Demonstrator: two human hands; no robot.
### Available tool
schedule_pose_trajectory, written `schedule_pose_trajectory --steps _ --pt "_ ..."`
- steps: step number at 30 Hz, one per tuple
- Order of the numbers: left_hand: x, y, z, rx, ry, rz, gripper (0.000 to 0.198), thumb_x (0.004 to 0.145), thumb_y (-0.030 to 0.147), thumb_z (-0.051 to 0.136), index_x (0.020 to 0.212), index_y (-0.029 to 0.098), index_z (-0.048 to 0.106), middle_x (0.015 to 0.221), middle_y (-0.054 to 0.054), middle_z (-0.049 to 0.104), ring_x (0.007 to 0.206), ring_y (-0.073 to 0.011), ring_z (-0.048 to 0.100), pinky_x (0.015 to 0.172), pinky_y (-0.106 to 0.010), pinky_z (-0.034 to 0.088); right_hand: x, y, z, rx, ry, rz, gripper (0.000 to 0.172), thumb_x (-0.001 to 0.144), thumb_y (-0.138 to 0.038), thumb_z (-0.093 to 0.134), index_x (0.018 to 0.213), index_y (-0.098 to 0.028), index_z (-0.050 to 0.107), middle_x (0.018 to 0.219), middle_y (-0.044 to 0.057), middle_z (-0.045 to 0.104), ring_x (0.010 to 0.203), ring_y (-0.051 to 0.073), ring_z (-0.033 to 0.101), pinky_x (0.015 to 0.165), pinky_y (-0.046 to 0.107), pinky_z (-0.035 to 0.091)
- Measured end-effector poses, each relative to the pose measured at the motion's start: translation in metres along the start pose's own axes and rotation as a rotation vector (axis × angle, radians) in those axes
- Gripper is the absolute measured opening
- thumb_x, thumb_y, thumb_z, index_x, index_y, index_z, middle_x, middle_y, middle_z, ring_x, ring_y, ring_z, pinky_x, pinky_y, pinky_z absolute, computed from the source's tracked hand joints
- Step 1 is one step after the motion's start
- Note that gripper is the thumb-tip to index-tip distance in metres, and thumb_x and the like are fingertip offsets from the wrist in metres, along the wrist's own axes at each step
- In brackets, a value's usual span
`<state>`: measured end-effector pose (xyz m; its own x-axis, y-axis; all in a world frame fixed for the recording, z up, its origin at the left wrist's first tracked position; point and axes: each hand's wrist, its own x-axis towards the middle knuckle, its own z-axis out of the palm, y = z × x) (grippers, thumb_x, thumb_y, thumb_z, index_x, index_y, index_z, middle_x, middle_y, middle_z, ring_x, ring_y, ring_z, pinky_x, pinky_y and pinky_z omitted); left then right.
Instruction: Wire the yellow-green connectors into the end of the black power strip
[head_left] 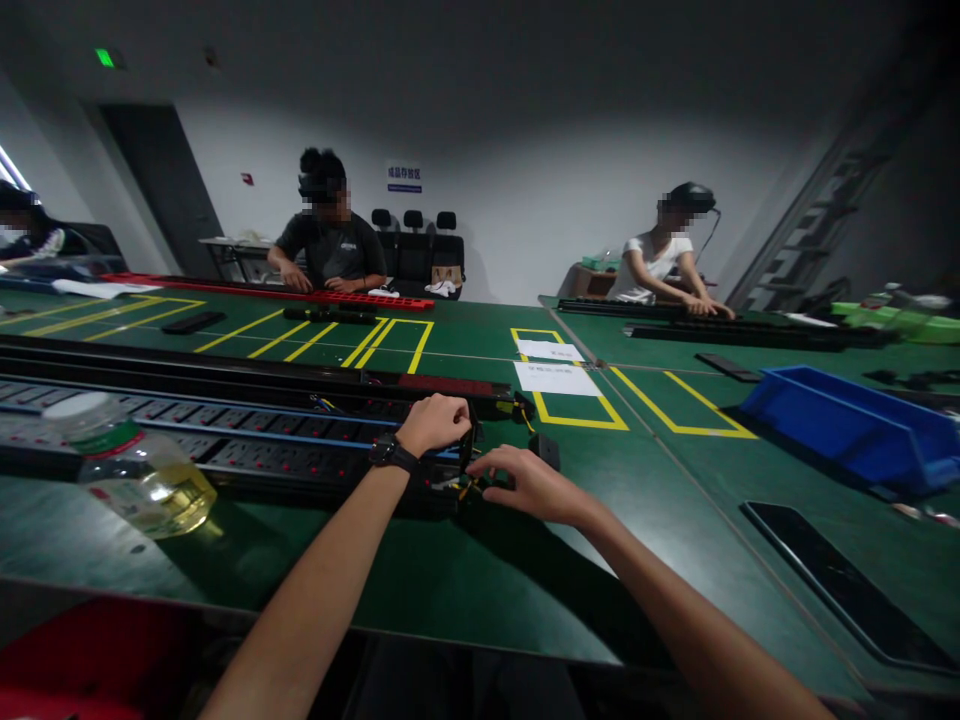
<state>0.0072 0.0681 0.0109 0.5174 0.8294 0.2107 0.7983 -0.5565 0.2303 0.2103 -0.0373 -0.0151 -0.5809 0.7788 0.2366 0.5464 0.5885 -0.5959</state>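
My left hand [436,422], with a dark watch [394,453] on the wrist, is closed on a small black end piece [470,440] at the right end of a long black power strip [300,462]. My right hand [529,482] is beside that end, thumb and fingers apart, close to short yellow and white wires [463,487]. Whether its fingertips touch the wires I cannot tell. Rows of sockets with small red parts run along the power strip. Just right of the hands sits a small black block [545,451].
A bottle of yellow liquid [142,475] stands near the strips at left. A phone [847,585] and a blue bin [847,425] lie to the right on the green table [540,600]. Paper labels [559,379] lie ahead. Co-workers [330,235] work across the table.
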Motion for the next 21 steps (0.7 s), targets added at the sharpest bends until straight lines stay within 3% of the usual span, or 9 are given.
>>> schedule_pose_trajectory --steps 5,12,21 --pt "0.0 0.0 0.0 0.001 -0.001 -0.009 0.021 0.085 0.028 0.058 0.093 0.027 0.077 0.094 -0.003 0.08 0.089 -0.0238 0.074 0.08 -0.03 0.053 0.001 0.002 0.006 0.001 0.034 0.0 0.024 0.095 -0.016 0.071 0.117 -0.024 0.075 0.114 0.006 0.077 0.108 0.024 0.069 0.097 0.04 0.052" --pt "0.001 0.001 0.001 0.01 0.004 -0.011 0.02 0.085 0.028 0.059 0.092 0.027 0.077 0.093 -0.004 0.08 0.088 -0.0237 0.074 0.078 -0.029 0.052 0.006 -0.007 0.013 -0.007 0.011 -0.113 0.028 0.096 -0.008 0.06 0.113 -0.023 0.076 0.112 0.006 0.078 0.109 0.024 0.067 0.099 0.039 0.049" --pt "0.001 0.0 0.001 0.01 -0.001 -0.008 0.021 0.086 0.028 0.058 0.094 0.027 0.078 0.093 -0.004 0.08 0.088 -0.0226 0.074 0.078 -0.028 0.053 0.01 -0.017 0.031 0.081 0.204 -0.127 0.021 0.093 -0.017 0.064 0.109 -0.024 0.077 0.112 0.007 0.078 0.106 0.024 0.068 0.095 0.039 0.052"
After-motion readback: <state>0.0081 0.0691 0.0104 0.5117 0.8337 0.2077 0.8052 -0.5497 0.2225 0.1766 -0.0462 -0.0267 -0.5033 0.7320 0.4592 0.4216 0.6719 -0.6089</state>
